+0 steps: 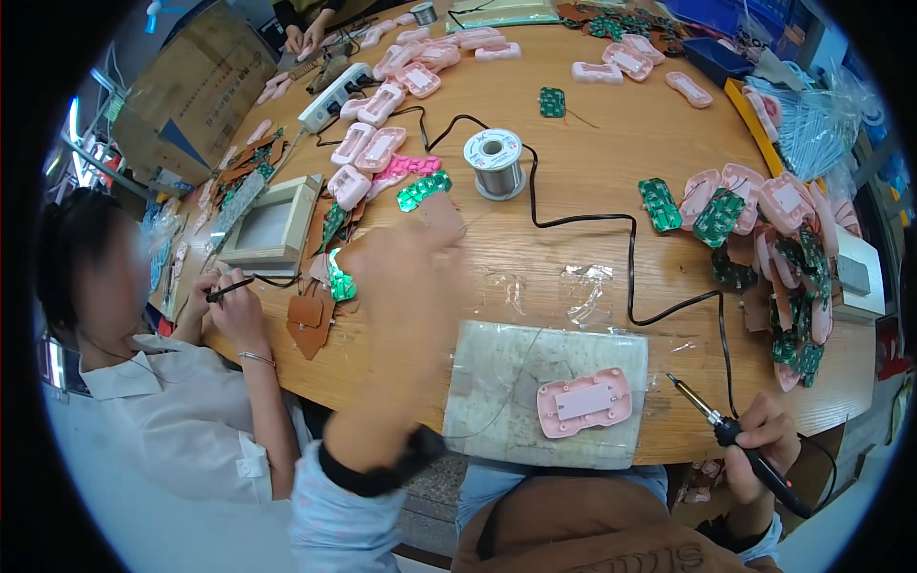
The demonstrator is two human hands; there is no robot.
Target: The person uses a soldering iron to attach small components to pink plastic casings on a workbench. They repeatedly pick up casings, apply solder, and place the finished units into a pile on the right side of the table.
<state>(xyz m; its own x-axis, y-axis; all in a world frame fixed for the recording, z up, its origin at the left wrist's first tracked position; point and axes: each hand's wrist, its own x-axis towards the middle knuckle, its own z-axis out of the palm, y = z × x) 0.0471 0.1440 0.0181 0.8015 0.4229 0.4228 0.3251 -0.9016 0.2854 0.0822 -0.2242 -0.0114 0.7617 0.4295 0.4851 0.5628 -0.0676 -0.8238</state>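
My right hand (767, 441) held the soldering iron (726, 431) while my left hand (403, 272), grip blurred beyond telling, seemed mid-reach, needing a sure pinch next.

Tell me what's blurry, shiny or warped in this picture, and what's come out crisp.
In the head view, the left hand is smeared by blur; in the same view, the right hand and soldering iron look fairly crisp, bright glints fleck the clear film, and the table curves at its edges.
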